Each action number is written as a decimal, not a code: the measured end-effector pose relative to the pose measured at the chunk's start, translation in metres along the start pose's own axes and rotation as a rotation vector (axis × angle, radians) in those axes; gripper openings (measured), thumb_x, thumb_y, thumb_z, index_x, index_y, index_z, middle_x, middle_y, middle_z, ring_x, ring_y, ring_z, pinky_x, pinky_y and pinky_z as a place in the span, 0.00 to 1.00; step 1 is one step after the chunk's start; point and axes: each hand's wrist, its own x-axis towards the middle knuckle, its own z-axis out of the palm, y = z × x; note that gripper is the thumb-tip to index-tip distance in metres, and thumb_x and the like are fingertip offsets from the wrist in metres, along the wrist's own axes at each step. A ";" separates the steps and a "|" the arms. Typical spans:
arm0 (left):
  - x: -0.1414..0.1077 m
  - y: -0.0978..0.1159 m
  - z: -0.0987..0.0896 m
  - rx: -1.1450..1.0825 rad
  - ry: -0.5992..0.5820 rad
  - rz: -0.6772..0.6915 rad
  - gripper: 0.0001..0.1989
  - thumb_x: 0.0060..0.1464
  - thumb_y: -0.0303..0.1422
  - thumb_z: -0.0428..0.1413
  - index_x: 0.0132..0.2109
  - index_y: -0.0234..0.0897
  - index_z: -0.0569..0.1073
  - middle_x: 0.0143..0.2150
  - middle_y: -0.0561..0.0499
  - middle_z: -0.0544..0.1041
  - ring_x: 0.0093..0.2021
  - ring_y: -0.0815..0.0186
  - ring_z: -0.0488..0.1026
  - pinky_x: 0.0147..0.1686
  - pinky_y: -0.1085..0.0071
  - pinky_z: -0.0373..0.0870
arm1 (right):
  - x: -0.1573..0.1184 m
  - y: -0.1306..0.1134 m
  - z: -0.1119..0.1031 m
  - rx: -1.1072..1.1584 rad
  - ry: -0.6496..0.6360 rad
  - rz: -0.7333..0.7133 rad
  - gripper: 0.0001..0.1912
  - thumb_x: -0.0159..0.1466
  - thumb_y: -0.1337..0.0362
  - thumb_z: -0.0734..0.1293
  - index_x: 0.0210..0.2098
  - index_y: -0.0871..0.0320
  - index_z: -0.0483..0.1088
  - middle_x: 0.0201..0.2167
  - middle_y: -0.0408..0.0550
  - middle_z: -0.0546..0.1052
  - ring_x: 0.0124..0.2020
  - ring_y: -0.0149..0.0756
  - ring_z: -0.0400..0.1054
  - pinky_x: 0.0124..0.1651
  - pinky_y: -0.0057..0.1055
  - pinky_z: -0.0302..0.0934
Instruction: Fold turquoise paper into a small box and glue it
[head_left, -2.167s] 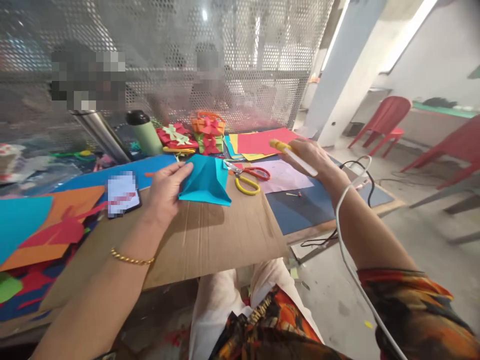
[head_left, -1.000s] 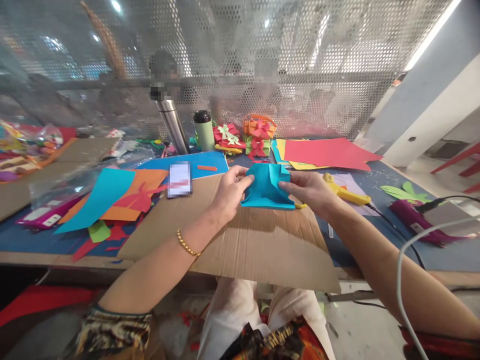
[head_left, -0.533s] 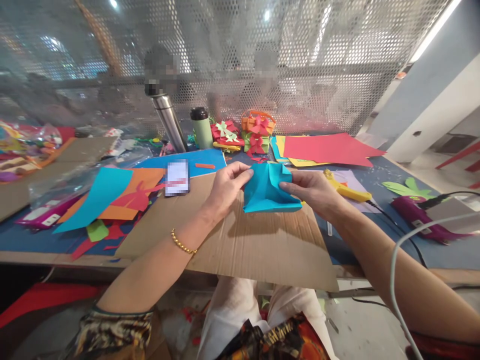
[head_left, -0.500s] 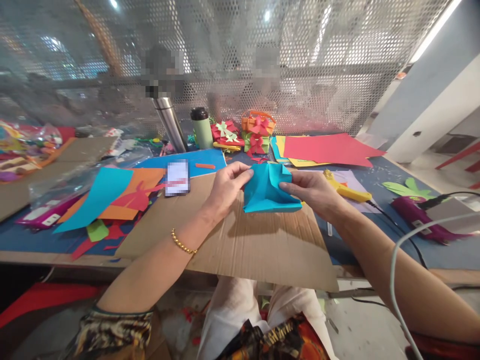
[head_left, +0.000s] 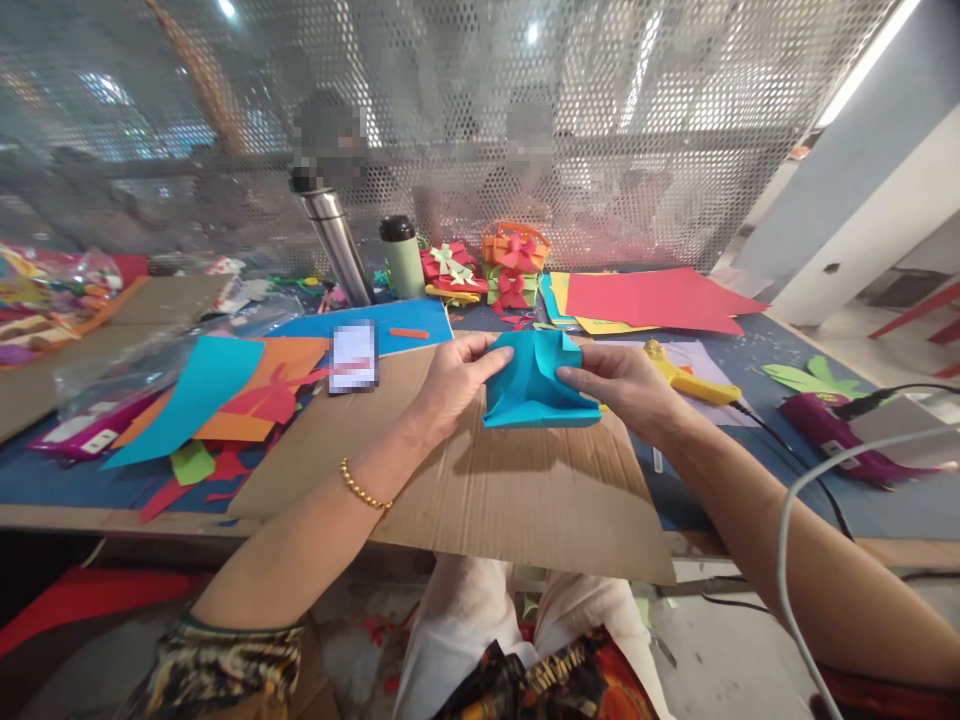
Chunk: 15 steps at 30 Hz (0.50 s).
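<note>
A folded blue paper piece (head_left: pixel 534 385), creased like a small box or pouch, is held up between both hands above the brown cardboard sheet (head_left: pixel 450 490). My left hand (head_left: pixel 466 372) pinches its upper left edge, thumb on the near face. On the other side my right hand (head_left: pixel 619 378) grips the right edge, its thumb pressed to the paper and its fingers behind. The fingers at the back of the paper are partly hidden. A shadow of paper and hands falls on the cardboard.
A yellow glue gun (head_left: pixel 694 383) with a cord lies right of my right hand. Left are a phone (head_left: pixel 352 357) and loose coloured paper (head_left: pixel 195 390). Behind stand a steel flask (head_left: pixel 334 240), a green bottle (head_left: pixel 403 260) and small paper boxes (head_left: pixel 514 265). Red sheets (head_left: pixel 660 298) lie back right.
Both hands keep the same hold on the blue paper. The paper sits very slightly lower and further left in view; the whole view has shifted a little.
</note>
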 end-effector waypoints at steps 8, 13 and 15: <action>-0.001 0.001 0.000 -0.001 0.001 -0.003 0.12 0.48 0.39 0.69 0.31 0.36 0.79 0.28 0.54 0.75 0.30 0.71 0.68 0.32 0.73 0.64 | -0.001 0.002 0.000 0.007 0.014 0.009 0.26 0.52 0.37 0.79 0.35 0.52 0.84 0.32 0.47 0.84 0.39 0.45 0.79 0.44 0.43 0.77; -0.001 -0.002 0.003 -0.065 0.014 -0.019 0.16 0.43 0.38 0.73 0.38 0.35 0.81 0.35 0.52 0.80 0.35 0.69 0.74 0.37 0.71 0.72 | -0.001 0.000 0.000 0.020 0.030 0.017 0.25 0.52 0.38 0.79 0.34 0.53 0.84 0.31 0.47 0.84 0.38 0.44 0.79 0.44 0.42 0.76; -0.002 -0.004 0.006 -0.119 0.000 -0.048 0.21 0.40 0.37 0.74 0.41 0.35 0.81 0.37 0.52 0.82 0.35 0.68 0.75 0.39 0.69 0.74 | -0.002 0.000 0.000 0.030 0.026 0.032 0.25 0.52 0.37 0.79 0.33 0.53 0.83 0.29 0.47 0.83 0.35 0.43 0.78 0.43 0.41 0.76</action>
